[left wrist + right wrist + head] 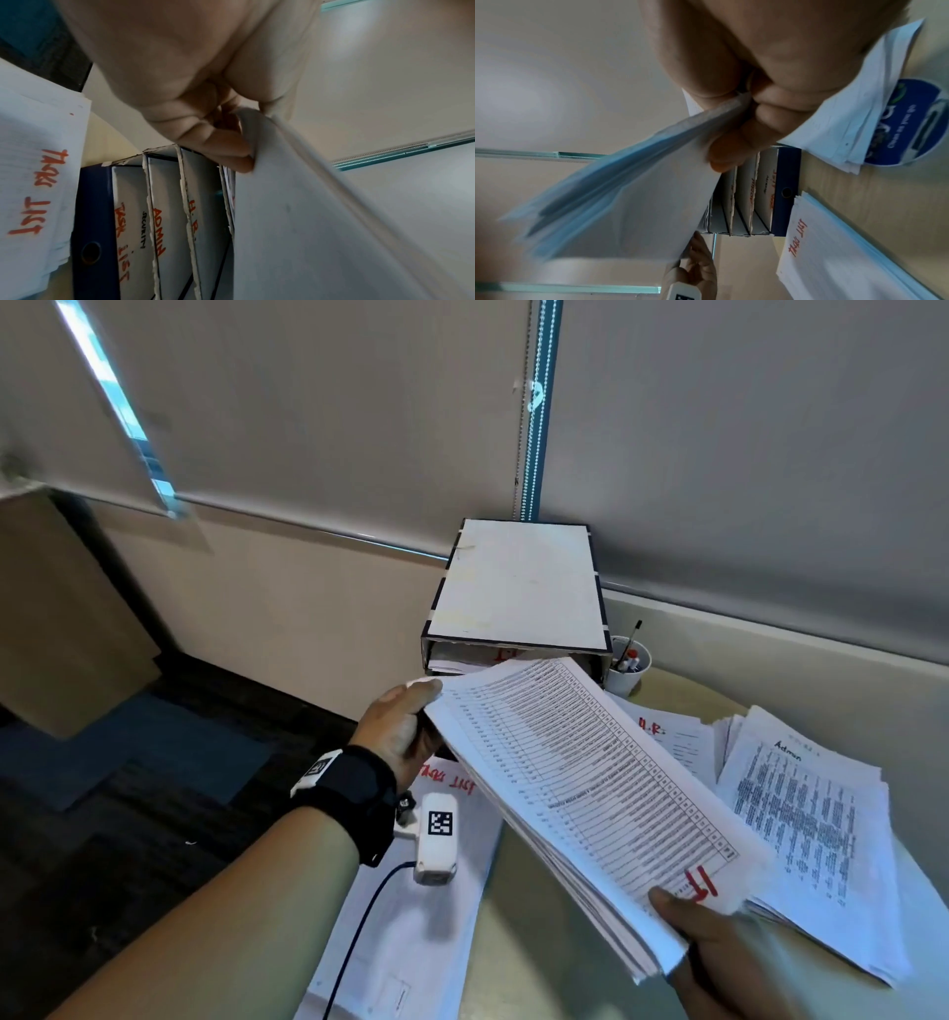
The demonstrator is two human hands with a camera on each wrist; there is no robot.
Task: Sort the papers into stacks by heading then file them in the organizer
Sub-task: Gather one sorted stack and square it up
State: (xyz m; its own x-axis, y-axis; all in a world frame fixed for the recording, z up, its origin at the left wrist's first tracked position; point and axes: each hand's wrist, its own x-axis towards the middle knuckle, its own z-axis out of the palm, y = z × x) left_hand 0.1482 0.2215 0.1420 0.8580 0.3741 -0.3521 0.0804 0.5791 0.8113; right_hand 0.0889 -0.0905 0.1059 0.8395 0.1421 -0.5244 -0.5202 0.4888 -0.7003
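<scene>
A sorted stack heads for the organizer

Both hands carry a thick IT stack (590, 793) tilted toward the organizer (518, 593) at the back of the desk (518, 942); left hand (395, 731) pinches its far corner, right hand (703, 932) grips the near edge, fingers curled round. Sorting looks finished, but the Task List stack (33, 182), Admin stack (816, 819) and H.R. stack (667, 737) are not yet filed.

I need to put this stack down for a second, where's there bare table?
Bare table shows between the Task List stack and the Admin stack, under the held stack. It is crowded farther back: H.R. papers, pen cup and organizer.
</scene>
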